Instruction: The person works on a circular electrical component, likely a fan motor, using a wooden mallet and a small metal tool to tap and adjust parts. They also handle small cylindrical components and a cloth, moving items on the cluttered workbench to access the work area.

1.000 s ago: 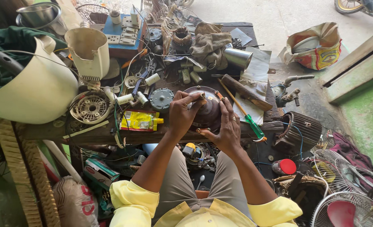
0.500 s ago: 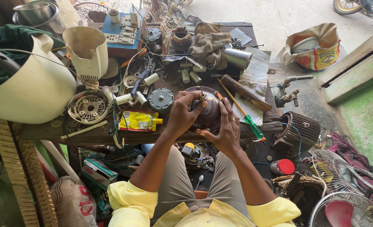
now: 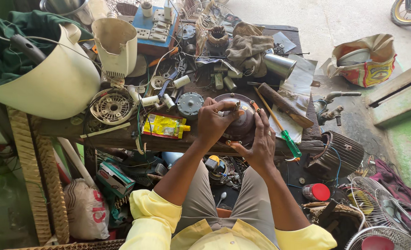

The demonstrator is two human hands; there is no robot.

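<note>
Cluttered wooden desk (image 3: 122,136). At far left a cream plastic housing (image 3: 52,83) lies tipped on its side; beside it a round vented grille (image 3: 110,106) and a yellow packet (image 3: 166,126). A grey toothed disc (image 3: 189,104) sits just left of the left hand (image 3: 213,124), whose fingers are curled over the near-left side of a dark domed motor casing (image 3: 239,119) at the desk's front edge. The right hand (image 3: 260,144) cups the casing's lower right rim, fingers spread and pressing. A green-handled screwdriver (image 3: 279,130) lies just right, near a finned metal cylinder (image 3: 339,153).
</note>
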